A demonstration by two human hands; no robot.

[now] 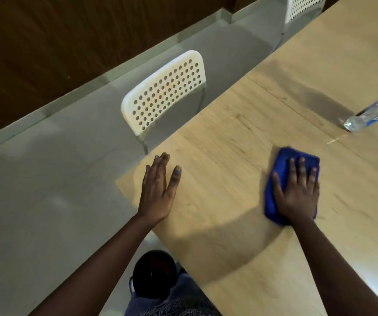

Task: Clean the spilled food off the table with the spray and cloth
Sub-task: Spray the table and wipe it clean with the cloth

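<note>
A folded blue cloth lies flat on the light wooden table. My right hand presses down on it with straight, spread fingers. My left hand rests flat on the table near its left corner, fingers straight, holding nothing. A clear bottle with a blue label stands at the right edge of the view, its top cut off. I cannot make out any spilled food; the picture is blurred by motion.
A white perforated chair stands at the table's far side, and a second one is at the top right. A dark round object sits on the floor by my legs. Grey floor and a dark wooden wall lie to the left.
</note>
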